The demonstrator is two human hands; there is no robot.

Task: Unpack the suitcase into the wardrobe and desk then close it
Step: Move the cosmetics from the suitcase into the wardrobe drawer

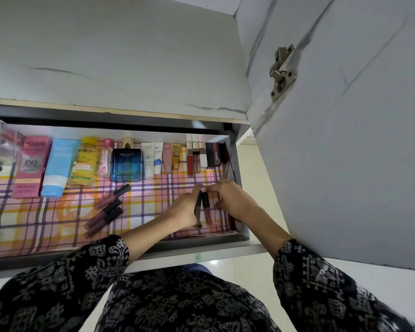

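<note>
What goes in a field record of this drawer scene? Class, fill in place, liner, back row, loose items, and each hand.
place: open drawer beside a wardrobe door
liner: plaid liner
back row: pink box, blue tube, yellow bottle, perfume, small tubes, lipsticks
loose items: loose glosses, slanted, left of centre
between hands: gloss pair, side by side
left hand: straight fingers against the gloss pair
right hand: fingertips at the pair's tops; grip unclear
</note>
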